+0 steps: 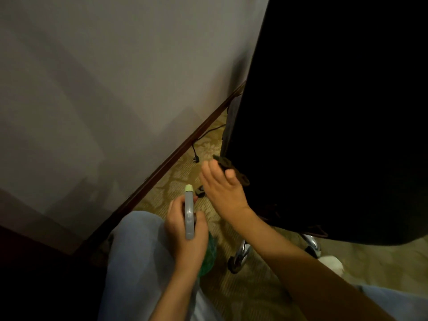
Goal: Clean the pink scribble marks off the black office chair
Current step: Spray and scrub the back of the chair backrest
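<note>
Chair back (335, 112) stands just right of the right hand (223, 193), which pinches a dark cloth (228, 164) at its edge. The left hand (185, 237) grips a green spray bottle (189, 216), contents unclear.

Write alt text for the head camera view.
A person's left hand grips a grey-topped green spray bottle while the right hand holds a dark cloth at the edge of a black office chair. Patterned carpet and a pale wall lie behind.
</note>
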`<control>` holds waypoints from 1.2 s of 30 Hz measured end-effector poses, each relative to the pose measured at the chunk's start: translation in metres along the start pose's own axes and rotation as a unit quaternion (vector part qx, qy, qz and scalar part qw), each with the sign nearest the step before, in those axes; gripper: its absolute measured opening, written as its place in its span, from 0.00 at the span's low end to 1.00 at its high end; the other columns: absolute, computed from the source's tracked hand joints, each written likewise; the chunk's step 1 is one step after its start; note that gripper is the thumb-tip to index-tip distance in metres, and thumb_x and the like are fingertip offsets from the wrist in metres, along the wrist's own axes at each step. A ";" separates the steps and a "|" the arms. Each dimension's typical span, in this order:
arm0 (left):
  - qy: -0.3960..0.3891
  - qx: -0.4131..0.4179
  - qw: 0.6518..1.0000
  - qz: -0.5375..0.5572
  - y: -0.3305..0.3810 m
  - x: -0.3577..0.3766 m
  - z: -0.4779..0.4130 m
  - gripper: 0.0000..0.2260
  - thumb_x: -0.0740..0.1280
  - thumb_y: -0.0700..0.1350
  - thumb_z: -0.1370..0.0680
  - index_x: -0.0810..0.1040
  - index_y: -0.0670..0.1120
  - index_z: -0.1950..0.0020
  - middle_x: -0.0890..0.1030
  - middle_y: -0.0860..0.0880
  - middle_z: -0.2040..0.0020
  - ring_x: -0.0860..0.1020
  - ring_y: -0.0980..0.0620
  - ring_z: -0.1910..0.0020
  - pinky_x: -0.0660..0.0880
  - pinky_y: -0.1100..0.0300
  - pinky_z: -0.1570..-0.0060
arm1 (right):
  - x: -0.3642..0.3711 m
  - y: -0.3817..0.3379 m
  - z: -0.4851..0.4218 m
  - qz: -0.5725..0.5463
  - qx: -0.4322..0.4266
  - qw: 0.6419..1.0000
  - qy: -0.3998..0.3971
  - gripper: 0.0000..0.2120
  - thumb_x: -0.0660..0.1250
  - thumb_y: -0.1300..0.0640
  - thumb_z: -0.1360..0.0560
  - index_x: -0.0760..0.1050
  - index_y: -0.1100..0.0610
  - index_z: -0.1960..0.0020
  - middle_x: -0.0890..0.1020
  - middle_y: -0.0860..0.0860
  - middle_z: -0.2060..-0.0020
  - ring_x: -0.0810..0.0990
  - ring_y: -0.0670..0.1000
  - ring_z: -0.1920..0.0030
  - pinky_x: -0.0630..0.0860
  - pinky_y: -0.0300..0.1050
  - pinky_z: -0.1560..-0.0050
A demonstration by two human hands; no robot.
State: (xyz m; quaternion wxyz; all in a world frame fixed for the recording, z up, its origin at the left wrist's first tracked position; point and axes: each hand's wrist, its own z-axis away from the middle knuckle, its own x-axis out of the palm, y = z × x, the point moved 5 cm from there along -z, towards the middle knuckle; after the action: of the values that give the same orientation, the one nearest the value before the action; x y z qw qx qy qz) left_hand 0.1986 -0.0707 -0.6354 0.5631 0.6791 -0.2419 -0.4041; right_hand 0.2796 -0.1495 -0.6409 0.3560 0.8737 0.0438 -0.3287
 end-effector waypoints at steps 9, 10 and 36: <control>0.000 0.003 1.000 -0.014 0.000 -0.003 0.001 0.12 0.65 0.32 0.26 0.73 0.48 0.52 0.74 0.53 0.60 0.75 0.56 0.62 0.72 0.69 0.66 | 0.062 -0.036 0.122 -0.021 -0.177 0.962 -0.205 0.33 0.77 0.46 0.40 0.76 0.46 0.36 0.71 0.46 0.35 0.64 0.49 0.35 0.54 0.49 0.37; -0.003 0.011 1.000 -0.011 0.001 -0.002 0.001 0.12 0.65 0.31 0.27 0.73 0.48 0.53 0.75 0.50 0.60 0.75 0.56 0.63 0.72 0.70 0.66 | 0.062 -0.027 0.132 -0.034 -0.165 0.968 -0.185 0.33 0.78 0.47 0.42 0.77 0.47 0.37 0.69 0.48 0.36 0.65 0.50 0.36 0.52 0.50 0.36; -0.056 0.087 0.995 0.008 0.006 0.024 0.008 0.14 0.65 0.28 0.28 0.73 0.45 0.51 0.74 0.47 0.60 0.74 0.54 0.65 0.72 0.71 0.64 | 0.062 0.003 0.143 0.006 -0.097 0.995 -0.014 0.26 0.63 0.55 0.32 0.63 0.49 0.35 0.65 0.48 0.36 0.53 0.56 0.28 0.46 0.54 0.29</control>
State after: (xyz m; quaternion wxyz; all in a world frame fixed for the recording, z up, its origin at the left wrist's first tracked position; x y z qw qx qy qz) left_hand 0.2054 -0.0954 -0.6366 0.4908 0.6996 -0.3131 -0.4143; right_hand 0.2516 -0.2547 -0.7525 0.4419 0.8303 0.0657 -0.3331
